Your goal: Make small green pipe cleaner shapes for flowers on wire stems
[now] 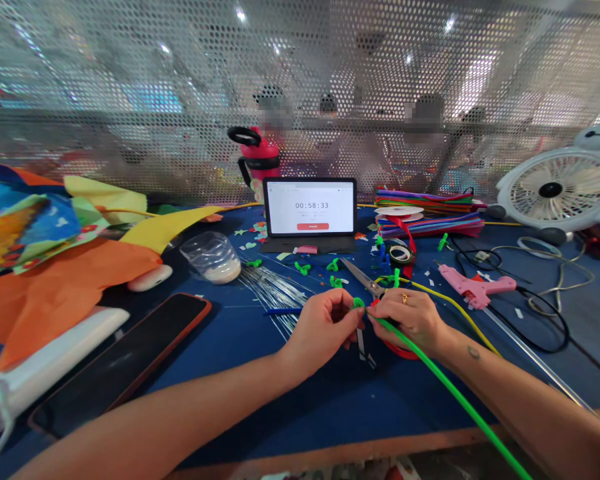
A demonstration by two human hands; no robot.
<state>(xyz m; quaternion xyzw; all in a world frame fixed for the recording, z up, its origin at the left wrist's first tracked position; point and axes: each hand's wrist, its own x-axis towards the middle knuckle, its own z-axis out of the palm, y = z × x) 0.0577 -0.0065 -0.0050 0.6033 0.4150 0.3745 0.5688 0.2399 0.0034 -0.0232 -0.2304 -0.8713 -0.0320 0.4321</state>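
Observation:
A long green pipe cleaner (445,383) runs from my hands toward the lower right, its end curled into a small knot. Thumb and fingers of my left hand (325,320) pinch that curled end. Beside it, close to the curl, my right hand (409,320) is closed on the stem. Scissors (365,279) with red handles lie on the table partly beneath my right hand. Several small twisted green pieces (303,268) are scattered just beyond my hands. Thin silver wires (275,290) and a blue stick lie by my left hand.
A tablet (310,208) showing a timer stands at the back, near pipe cleaner bundles (427,223). A pink glue gun (475,285), its cable and a fan (550,190) are right. Left are a clear cup (211,259), a phone (125,360) and orange felt (80,273).

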